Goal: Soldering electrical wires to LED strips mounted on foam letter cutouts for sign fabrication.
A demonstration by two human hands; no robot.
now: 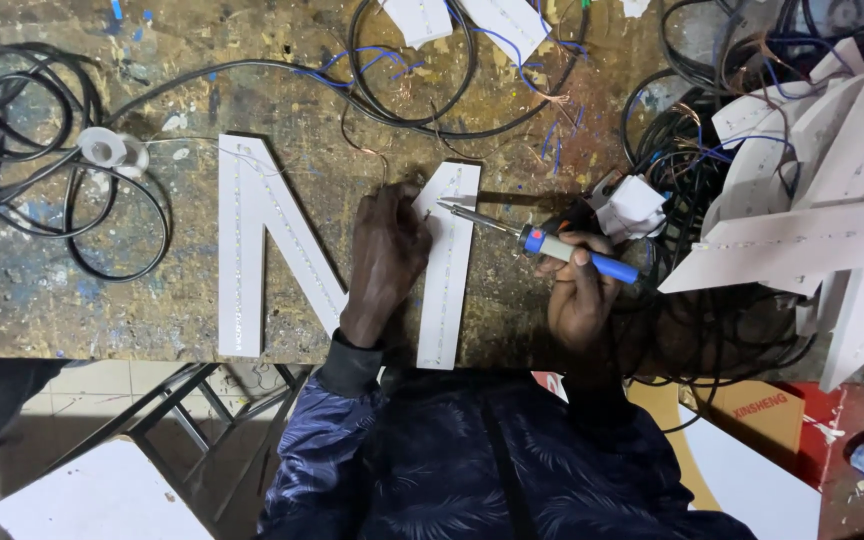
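My left hand (384, 262) lies palm-down on the white letter panel (282, 250), fingers together and pressing flat against its upper middle section, fingertips near the top of the right-hand upright. The panel lies flat on the paint-spattered workbench (32, 290), its lower edge at the bench's near edge, with thin strips of small lights running along its strokes.

My right hand (580, 290) is closed around the blue handle of a soldering iron (542, 240) — the metal tip points left and sits over the right-hand upright of the panel, just beside my left fingertips. Whether the tip touches the surface, I cannot tell.

Surrounding items:
- A spool of solder wire (104, 148) — upper left of the panel, among loops of black cable (22, 110).
- A stack of further white letter pieces (832, 200) on the right.
- Loose blue and copper wires (552, 110) above the panel.
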